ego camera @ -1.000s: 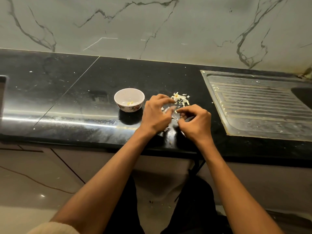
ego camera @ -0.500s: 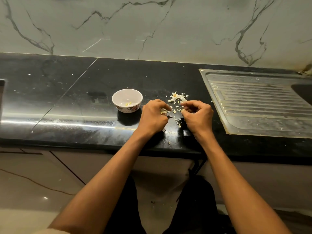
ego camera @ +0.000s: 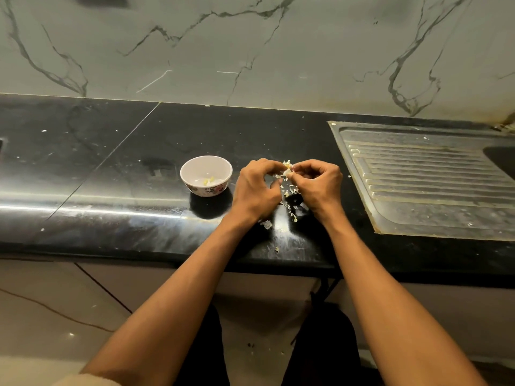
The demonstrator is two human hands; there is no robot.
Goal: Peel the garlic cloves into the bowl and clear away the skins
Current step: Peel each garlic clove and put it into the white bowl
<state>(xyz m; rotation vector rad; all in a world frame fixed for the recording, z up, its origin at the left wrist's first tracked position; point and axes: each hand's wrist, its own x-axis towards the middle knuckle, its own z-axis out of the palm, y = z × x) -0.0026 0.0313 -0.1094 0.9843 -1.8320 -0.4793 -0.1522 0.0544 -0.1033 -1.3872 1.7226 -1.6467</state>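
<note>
We see the left hand (ego camera: 257,188) and the right hand (ego camera: 317,182) raised just right of the white bowl (ego camera: 206,175), fingers curled, both pinching a garlic clove (ego camera: 287,171) between their fingertips. The bowl stands on the black surface (ego camera: 111,174) with a few peeled pieces (ego camera: 208,181) lying inside it. Loose skins (ego camera: 289,190) lie scattered on the surface right of the bowl, under and between the hands, and the steel drainboard (ego camera: 429,179) lies farther right of the bowl.

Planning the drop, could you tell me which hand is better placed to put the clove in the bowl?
Probably left: the left hand sits beside the bowl, while the right hand lies farther away.
</note>
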